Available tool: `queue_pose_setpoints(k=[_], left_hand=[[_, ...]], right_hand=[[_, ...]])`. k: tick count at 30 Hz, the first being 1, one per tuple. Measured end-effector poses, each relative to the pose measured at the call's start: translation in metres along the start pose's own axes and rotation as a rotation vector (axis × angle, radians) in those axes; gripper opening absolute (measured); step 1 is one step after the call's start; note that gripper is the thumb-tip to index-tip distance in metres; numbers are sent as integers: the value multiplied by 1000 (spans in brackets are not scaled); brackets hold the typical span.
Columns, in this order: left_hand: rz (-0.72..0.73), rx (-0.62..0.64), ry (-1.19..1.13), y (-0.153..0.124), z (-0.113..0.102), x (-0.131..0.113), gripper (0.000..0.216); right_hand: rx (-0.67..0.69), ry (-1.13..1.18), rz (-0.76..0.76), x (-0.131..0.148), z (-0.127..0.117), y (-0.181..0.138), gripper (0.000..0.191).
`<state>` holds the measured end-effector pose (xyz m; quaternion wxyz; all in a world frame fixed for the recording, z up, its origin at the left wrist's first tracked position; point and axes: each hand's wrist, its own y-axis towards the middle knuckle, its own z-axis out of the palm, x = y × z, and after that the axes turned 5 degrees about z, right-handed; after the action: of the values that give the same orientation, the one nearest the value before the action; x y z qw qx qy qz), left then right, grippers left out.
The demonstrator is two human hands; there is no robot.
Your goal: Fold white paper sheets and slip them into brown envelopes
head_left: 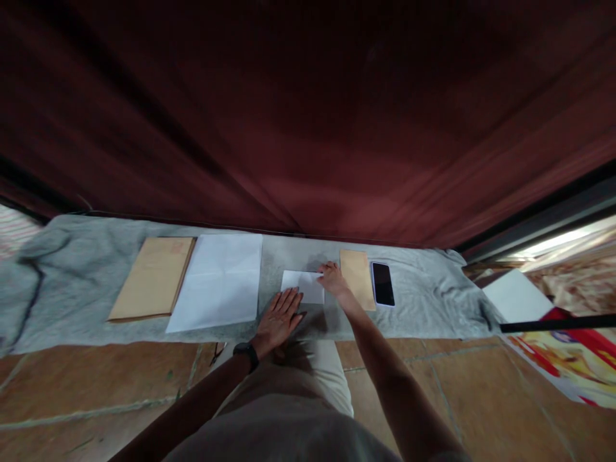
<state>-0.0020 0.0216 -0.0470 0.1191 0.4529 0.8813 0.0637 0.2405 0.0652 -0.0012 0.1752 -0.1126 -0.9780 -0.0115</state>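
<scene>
A small white folded sheet of paper (pixel 312 292) lies in front of me on the grey cloth (pixel 423 282). My left hand (pixel 282 314) rests flat, fingers stretched out, with its fingertips over the left end of the paper. At the upper right corner of the sheet, my right hand (pixel 333 277) has its fingers curled and closed on the edge. Just right of that hand lies a small brown envelope (pixel 357 279). To the left are a larger stack of white paper sheets (pixel 219 279) and, beside it, a stack of large brown envelopes (pixel 154 276).
A phone (pixel 384 284) lies face up right of the small envelope. Behind the narrow cloth-covered surface hangs a dark red curtain (pixel 308 160). A dark bar (pixel 558 324) and a colourful printed package (pixel 577 362) are at the right. Tiled floor (pixel 120 372) shows below.
</scene>
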Motion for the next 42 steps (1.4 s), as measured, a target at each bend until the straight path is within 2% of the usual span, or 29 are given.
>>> queue_pose_setpoints(k=[3, 7, 9, 11, 13, 15, 19, 22, 26, 30, 35, 42], left_hand=[[-80, -84, -12, 8, -15, 2, 64], [-213, -259, 13, 34, -64, 11, 65], [-202, -316, 43, 47, -86, 16, 64], [-138, -287, 47, 52, -96, 18, 62], [-30, -176, 13, 47, -90, 16, 62], [65, -39, -39, 35, -72, 12, 61], [38, 98, -51, 12, -35, 1, 48], [27, 99, -30, 14, -25, -2, 45], [35, 64, -24, 38, -21, -4, 51], [29, 62, -16, 51, -10, -6, 58], [-22, 63, -6, 42, 1, -1, 60], [-97, -14, 25, 29, 1, 7, 63]], right_hand=[[13, 61, -54, 3, -19, -1, 20], [-81, 151, -123, 6, -44, -23, 32], [-163, 211, -215, 6, -46, -38, 33], [-169, 232, -304, 4, -38, -54, 32], [-137, 222, -345, 1, -21, -71, 32], [-103, 211, -369, -3, -4, -88, 34], [-61, 212, -383, -12, 19, -119, 41], [-71, 242, -359, -13, 24, -128, 41], [-149, 256, -266, -1, 31, -117, 46], [-214, 98, -147, 18, 47, -103, 48], [-255, -77, -37, 28, 66, -107, 55], [-314, -128, 7, 21, 71, -116, 62]])
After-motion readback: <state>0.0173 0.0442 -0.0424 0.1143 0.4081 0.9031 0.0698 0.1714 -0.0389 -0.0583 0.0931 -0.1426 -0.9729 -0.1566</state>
